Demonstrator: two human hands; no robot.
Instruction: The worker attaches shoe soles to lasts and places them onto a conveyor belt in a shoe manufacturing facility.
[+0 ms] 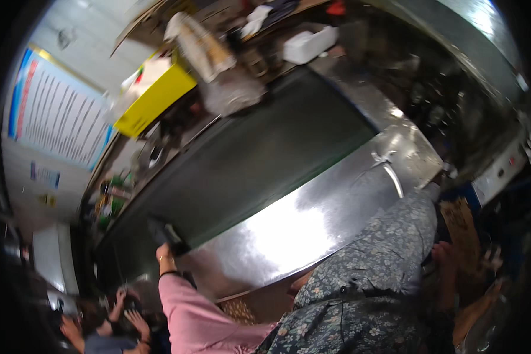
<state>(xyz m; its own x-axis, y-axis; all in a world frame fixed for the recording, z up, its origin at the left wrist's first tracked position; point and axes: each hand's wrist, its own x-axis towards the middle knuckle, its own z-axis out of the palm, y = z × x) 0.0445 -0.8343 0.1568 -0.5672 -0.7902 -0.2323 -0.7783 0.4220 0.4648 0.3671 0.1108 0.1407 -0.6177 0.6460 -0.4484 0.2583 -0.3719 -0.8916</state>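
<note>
My left hand (165, 252), at the end of a pink sleeve, reaches over the near edge of a dark green conveyor belt (265, 135). Its fingers are closed on the near end of a black, blocky object (164, 231) whose kind I cannot make out. That object lies on or just above the belt and is blurred. To the right of my floral-patterned clothing (366, 259), what looks like my right hand (445, 255) hangs low and blurred, its fingers unreadable.
A shiny metal ledge (289, 227) runs along the belt's near side, with a white tie (384, 158) at its right end. Beyond the belt stand a yellow box (156, 97), clear plastic wrapping (233, 91) and a white container (310, 45). A co-worker's raised hands (137, 321) show at lower left.
</note>
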